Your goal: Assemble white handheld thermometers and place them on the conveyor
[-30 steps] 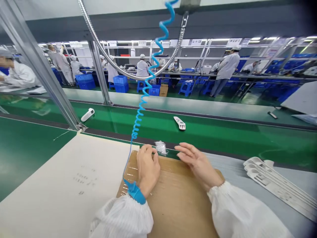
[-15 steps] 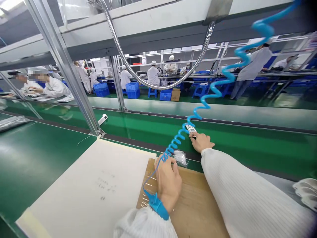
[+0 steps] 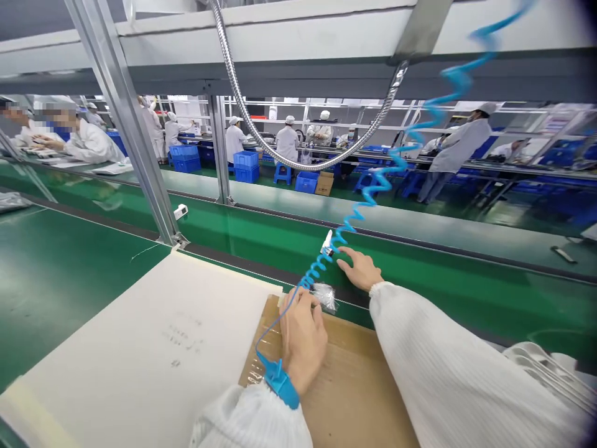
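Note:
My right hand (image 3: 361,269) reaches over the green conveyor belt, thumb and forefinger apart, holding nothing. Just left of its fingertips a small white device with a dark end (image 3: 327,242) rests on the belt, partly behind the blue coiled cord (image 3: 347,225). My left hand (image 3: 304,336) is closed over the edge of a brown cardboard sheet (image 3: 359,379); its curled fingers hide whatever they hold. Around that wrist sits a blue wrist strap (image 3: 280,382), joined to the cord. A crumpled clear plastic bag (image 3: 325,297) lies right beside the left fingers.
A white paper sheet (image 3: 140,348) is taped on the bench at left. Another white device (image 3: 180,211) lies on the belt beside a metal post (image 3: 125,124). White cable bundles (image 3: 545,367) are at right. A metal conduit (image 3: 303,167) hangs ahead; co-workers (image 3: 286,140) are beyond.
My right hand has let go of the small white device and drawn slightly away from it. The device has turned on the belt. My left hand keeps its place on the cardboard.

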`<state>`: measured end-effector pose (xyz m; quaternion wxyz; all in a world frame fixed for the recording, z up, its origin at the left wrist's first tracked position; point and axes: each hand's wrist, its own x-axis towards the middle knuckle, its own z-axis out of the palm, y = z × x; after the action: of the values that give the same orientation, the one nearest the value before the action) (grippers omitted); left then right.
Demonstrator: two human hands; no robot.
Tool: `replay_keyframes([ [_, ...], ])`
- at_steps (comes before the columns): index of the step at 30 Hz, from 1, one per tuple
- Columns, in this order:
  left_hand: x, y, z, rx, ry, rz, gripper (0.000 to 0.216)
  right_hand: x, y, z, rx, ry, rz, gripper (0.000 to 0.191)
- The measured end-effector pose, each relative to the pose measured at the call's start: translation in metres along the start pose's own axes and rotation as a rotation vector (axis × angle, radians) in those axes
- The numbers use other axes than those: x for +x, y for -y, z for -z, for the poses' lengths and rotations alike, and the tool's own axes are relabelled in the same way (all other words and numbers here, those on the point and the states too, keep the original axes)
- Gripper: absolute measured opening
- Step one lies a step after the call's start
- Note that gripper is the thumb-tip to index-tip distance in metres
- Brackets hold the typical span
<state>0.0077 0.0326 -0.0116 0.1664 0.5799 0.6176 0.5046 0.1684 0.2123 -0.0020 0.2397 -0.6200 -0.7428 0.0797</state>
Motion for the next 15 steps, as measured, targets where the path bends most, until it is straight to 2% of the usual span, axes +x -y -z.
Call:
replay_keyframes([
  [5, 0.0, -0.002, 0.001, 0.013, 0.033, 0.05, 0.018, 0.012, 0.043, -0.033, 0.057, 0.009, 0.02, 0.028],
  [8, 0.0, -0.005, 0.002, 0.013, 0.048, 0.063, 0.018, 0.009, 0.053, -0.034, 0.145, -0.006, -0.005, 0.026],
  [11, 0.0, -0.008, 0.004, 0.003, 0.03, 0.043, 0.017, -0.003, 0.05, -0.011, 0.278, -0.01, -0.014, 0.03],
  [15, -0.001, -0.016, 0.01, 0.018, -0.027, -0.061, 0.028, -0.046, 0.042, 0.047, 0.517, 0.036, 0.011, 0.032],
])
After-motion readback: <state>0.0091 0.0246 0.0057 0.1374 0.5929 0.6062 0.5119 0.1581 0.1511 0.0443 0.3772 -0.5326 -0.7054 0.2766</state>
